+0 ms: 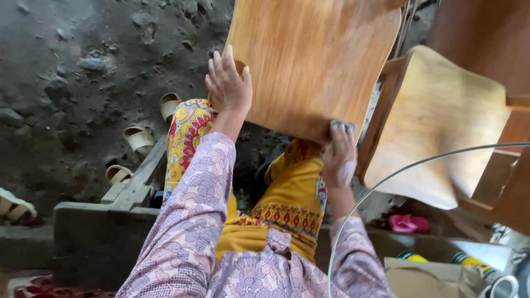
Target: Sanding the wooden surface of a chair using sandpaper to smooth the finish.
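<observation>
The left hand lies open on the wooden seat panel, at its 8 o'clock edge; the right hand presses a grey pad at 6 o'clock.

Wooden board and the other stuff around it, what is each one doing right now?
Wooden board: tilted, held up over the lap.
Left hand: flat against the board's left edge.
Right hand: pressing a grey pad on the board's lower edge.
Wooden chair: standing beside, untouched.
Pale sandals: lying loose on the ground.
Pink sandal: lying flat.

Soft daylight, dim shadowed ground, slight motion blur throughout.
</observation>
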